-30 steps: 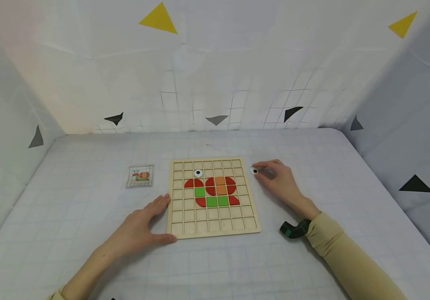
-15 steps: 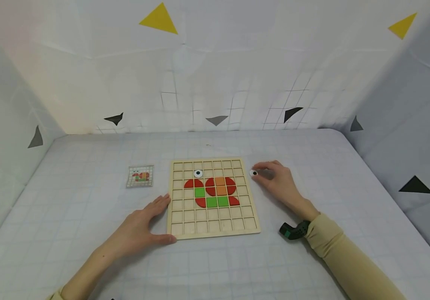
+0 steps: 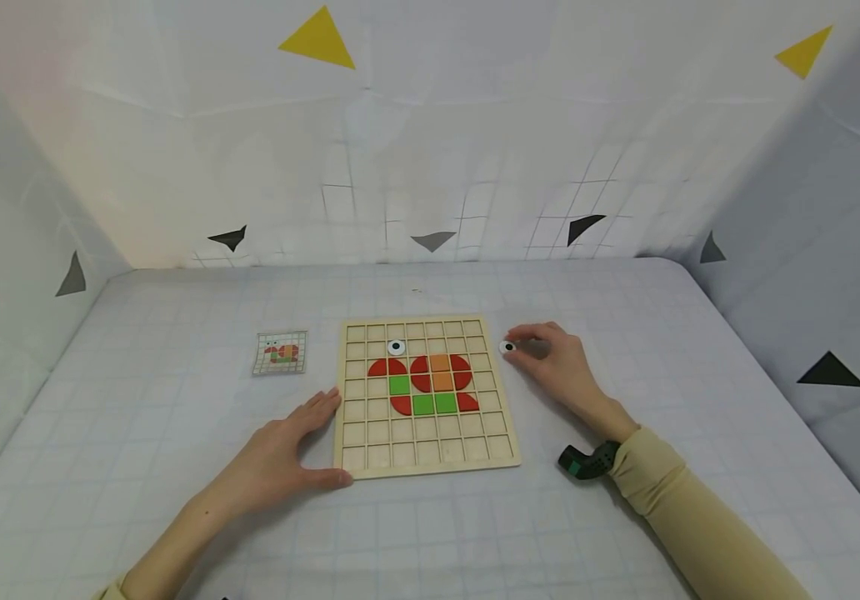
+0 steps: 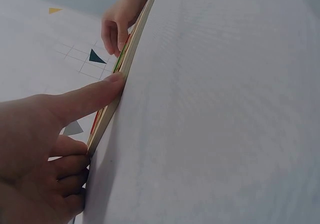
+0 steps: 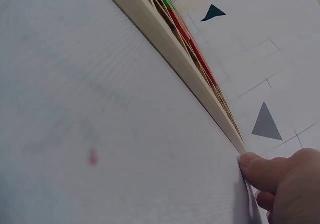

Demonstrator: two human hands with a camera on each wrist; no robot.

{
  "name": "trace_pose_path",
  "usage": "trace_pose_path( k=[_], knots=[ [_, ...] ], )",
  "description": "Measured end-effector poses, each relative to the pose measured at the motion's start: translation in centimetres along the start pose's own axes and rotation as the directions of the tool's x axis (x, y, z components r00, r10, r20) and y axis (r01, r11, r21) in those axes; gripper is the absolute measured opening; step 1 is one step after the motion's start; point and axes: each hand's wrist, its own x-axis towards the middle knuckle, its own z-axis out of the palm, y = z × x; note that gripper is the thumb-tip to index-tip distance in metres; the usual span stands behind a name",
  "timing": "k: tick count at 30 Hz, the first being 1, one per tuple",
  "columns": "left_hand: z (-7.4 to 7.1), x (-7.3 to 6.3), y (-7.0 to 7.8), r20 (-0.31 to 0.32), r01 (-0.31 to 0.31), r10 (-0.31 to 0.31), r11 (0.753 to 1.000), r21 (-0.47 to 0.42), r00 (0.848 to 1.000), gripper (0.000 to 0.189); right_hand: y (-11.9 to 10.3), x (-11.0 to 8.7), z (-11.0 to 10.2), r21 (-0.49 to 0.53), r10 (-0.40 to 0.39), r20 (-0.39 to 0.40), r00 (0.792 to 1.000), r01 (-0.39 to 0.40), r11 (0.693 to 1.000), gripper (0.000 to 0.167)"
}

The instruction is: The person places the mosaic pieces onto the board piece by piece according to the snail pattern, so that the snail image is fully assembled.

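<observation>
A square wooden grid board lies flat on the table. In its cells sit red curved pieces, green squares, orange squares and a round white eye piece with a black dot. My left hand rests at the board's left edge, thumb at the near corner and fingers spread along the side. Just right of the board, my right hand pinches a second eye piece between thumb and index finger. In the right wrist view that piece is hidden behind the thumb.
A small pattern card showing a similar coloured figure lies left of the board. White cloth walls with yellow and dark triangles stand behind and at the sides. A black band is on the right wrist.
The right hand has shifted slightly nearer and to the left with the eye piece, then held almost still. The left hand and the board stay in place.
</observation>
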Motion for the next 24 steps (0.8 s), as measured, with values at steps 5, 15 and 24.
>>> trace_pose_path(
  k=[5,15,24],
  knots=[
    [0.01,0.03,0.05,-0.001,0.003,-0.002,1.0,0.007,1.0,0.107,0.09,-0.04,-0.01,0.021,-0.015,0.011,1.0,0.015,1.0,0.031],
    [-0.03,-0.01,0.12,-0.001,0.006,-0.006,1.0,0.009,1.0,0.106,0.0,-0.01,0.03,0.011,0.0,-0.009,1.0,0.0,1.0,0.03],
    [-0.11,-0.11,0.11,-0.001,0.005,-0.005,1.0,0.006,1.0,0.107,0.14,-0.1,0.15,0.002,0.004,-0.012,1.0,-0.004,1.0,0.03]
  ],
)
